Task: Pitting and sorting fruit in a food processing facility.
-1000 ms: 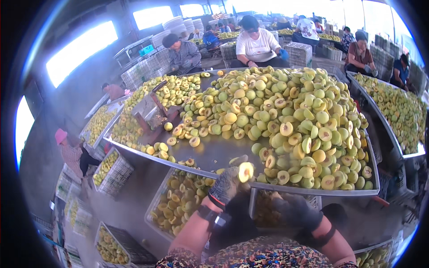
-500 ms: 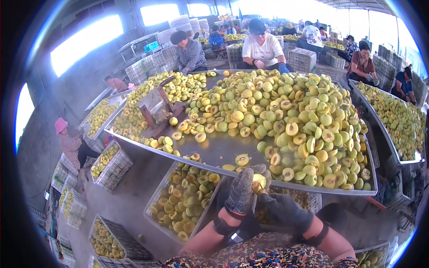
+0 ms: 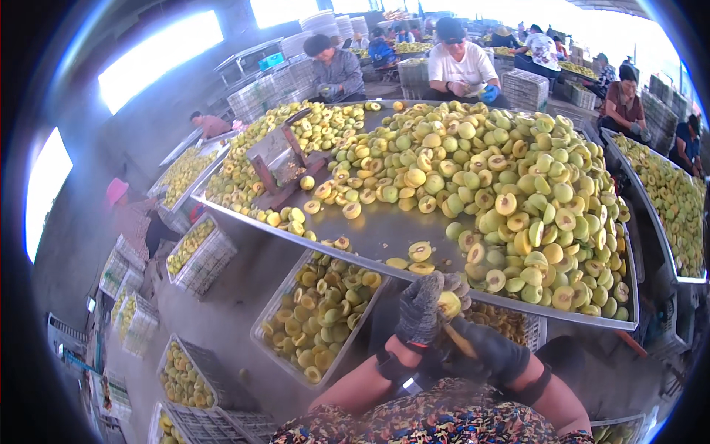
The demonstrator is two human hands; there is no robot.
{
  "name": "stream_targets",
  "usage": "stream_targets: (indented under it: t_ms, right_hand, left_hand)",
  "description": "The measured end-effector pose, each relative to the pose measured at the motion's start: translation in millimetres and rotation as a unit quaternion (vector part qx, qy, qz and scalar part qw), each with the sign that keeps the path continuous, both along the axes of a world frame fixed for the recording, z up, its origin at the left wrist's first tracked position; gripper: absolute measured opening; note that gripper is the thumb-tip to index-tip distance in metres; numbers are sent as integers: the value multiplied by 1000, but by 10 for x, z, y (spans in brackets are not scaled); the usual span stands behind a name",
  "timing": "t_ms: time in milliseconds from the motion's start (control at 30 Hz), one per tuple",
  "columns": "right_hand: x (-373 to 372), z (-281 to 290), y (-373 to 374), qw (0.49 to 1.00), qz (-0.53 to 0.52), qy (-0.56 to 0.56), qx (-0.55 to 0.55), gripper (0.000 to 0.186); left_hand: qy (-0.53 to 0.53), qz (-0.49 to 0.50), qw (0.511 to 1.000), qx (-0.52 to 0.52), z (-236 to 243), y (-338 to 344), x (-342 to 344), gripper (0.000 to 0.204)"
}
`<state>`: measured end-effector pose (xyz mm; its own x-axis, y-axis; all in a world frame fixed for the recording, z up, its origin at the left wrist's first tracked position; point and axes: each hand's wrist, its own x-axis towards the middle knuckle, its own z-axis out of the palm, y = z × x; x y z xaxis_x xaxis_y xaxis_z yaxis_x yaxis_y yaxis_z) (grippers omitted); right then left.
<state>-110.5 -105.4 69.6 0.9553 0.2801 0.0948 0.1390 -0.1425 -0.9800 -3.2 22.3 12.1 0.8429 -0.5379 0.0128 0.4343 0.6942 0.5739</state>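
Note:
In front of the metal table's near edge, my left hand, in a grey knit glove, grips a yellow-green stone fruit. My right hand wears a darker glove and is closed on a slim tan tool, which looks wooden. Its upper end points up at the fruit; whether it touches is too small to tell. Halved stone fruits lie heaped across the metal table, many with brown hollows or pits showing. A few loose halves rest by the rim just beyond my left hand.
A wooden stand with a metal plate sits on the table's left part. Below the near edge is a crate of halves, with another crate partly under the table. Co-workers sit across. More filled crates stand left.
The whole view has shifted, so the table appears farther right and slightly higher. My right hand has drawn back a little, showing more of the tan tool. The co-worker in white has raised both hands.

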Motion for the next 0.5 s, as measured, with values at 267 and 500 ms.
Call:
stream_targets:
  t_ms: [267,500]
  right_hand:
    - [68,-629,-196,976,18,-179,-121,36]
    - [-2,-1121,-687,979,-19,-55,-196,36]
  left_hand:
    - [56,-37,998,13,120,-196,-62,44]
    - [101,87,990,-44,90,51,251,51]
